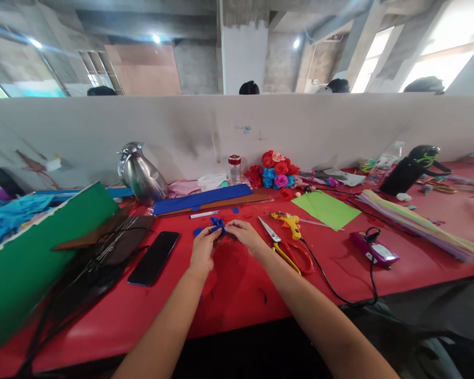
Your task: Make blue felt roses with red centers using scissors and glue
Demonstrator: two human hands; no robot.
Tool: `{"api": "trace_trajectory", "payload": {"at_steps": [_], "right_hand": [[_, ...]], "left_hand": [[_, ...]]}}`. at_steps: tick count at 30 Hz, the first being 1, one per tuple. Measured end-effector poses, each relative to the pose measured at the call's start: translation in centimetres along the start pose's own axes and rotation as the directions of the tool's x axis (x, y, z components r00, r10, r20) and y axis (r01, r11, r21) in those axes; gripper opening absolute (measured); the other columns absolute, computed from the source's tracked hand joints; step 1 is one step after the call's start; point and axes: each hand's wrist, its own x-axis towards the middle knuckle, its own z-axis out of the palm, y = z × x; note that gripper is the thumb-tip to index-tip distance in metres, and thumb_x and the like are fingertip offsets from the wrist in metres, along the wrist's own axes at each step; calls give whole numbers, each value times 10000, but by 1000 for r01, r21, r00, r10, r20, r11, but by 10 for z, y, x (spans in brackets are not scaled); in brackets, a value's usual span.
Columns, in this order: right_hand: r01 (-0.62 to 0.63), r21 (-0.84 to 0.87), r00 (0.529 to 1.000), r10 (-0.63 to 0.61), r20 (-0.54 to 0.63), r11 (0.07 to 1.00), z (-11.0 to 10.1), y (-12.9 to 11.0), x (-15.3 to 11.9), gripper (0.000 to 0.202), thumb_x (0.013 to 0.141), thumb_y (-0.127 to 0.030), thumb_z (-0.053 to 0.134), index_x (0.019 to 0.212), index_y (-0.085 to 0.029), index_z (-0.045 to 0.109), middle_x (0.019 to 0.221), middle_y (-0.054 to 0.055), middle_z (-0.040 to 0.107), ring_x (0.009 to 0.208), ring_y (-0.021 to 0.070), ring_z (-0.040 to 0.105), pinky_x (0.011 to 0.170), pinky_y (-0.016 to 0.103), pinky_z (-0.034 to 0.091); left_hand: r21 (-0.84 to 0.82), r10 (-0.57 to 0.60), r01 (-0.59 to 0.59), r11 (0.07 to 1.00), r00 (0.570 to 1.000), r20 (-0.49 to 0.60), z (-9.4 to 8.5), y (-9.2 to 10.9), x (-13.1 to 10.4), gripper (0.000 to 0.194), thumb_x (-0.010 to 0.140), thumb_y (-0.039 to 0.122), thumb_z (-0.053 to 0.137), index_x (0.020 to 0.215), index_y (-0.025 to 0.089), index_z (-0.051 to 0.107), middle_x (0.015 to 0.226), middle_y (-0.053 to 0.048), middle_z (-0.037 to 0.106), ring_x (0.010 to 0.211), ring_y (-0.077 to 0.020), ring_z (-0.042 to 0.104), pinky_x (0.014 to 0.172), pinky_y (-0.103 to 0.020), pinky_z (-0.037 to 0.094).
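A small dark-blue flower [217, 223] with ruffled petals sits between my two hands, just above the red tabletop. My left hand [204, 245] is closed, its thumb and fingers pinching the flower from the left. Fingertips of my right hand [243, 233] are pinched together at the flower's right edge; whether they grip a petal is too small to tell. Beside the left fingers lies a blue scrap [198, 231]. Scissors [286, 247] with red and yellow handles and a yellow glue gun [290, 223] rest right of my right hand. A white pen [204, 215] lies behind the flower.
Left are a phone [154, 258] and a green box [55, 252] holding blue pieces. Behind stand a steel jug [142, 173], blue strips [205, 199], a jar [234, 169] and a flower bunch [278, 171]. Rightward lie a green sheet [326, 209], purple power socket [375, 250] and cord.
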Motion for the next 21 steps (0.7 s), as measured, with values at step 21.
{"api": "trace_trajectory", "payload": {"at_steps": [21], "right_hand": [[29, 149, 991, -8, -135, 988, -13, 8, 6, 168, 644, -319, 610, 732, -178, 633, 641, -35, 616, 576, 98, 548, 590, 236, 441]], "left_hand": [[172, 33, -61, 983, 986, 162, -1, -9, 22, 276, 521, 315, 801, 717, 157, 690, 578, 4, 631, 524, -112, 557, 542, -222, 427]]}}
